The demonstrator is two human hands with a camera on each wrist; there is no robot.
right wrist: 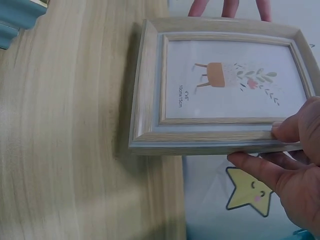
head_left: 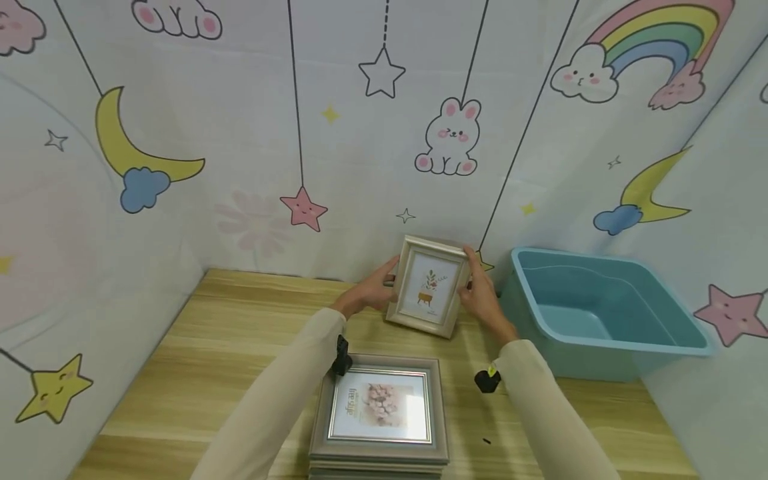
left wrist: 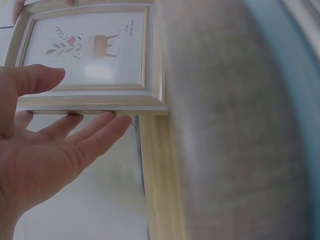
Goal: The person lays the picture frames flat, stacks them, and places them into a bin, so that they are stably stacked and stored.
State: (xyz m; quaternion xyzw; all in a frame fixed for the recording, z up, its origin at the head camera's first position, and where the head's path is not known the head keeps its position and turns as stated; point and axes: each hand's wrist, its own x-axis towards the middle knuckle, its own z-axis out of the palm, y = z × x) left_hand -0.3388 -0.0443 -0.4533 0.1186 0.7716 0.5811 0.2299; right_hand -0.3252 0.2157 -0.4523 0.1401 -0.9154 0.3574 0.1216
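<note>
A small picture frame (head_left: 429, 283) with a pale wood-toned border stands tilted near the back edge of the table. Its print shows a plant in an orange pot on legs. My right hand (head_left: 483, 300) pinches its right side, thumb (right wrist: 287, 131) on the front border and fingers at the outer edge. On the other side, my left hand (head_left: 375, 290) touches the frame's edge with fairly straight fingertips (left wrist: 107, 116). The left thumb (left wrist: 47, 78) overlaps the frame's front in the left wrist view. Nearer to me lies a stack of larger frames (head_left: 379, 407), topped by a flower print.
A blue plastic tub (head_left: 600, 345) stands at the right, beside my right hand. The wooden table (head_left: 240, 333) meets a cartoon-printed cloth (head_left: 252, 133) behind and at both sides. A small dark bit (head_left: 487, 441) lies right of the stack.
</note>
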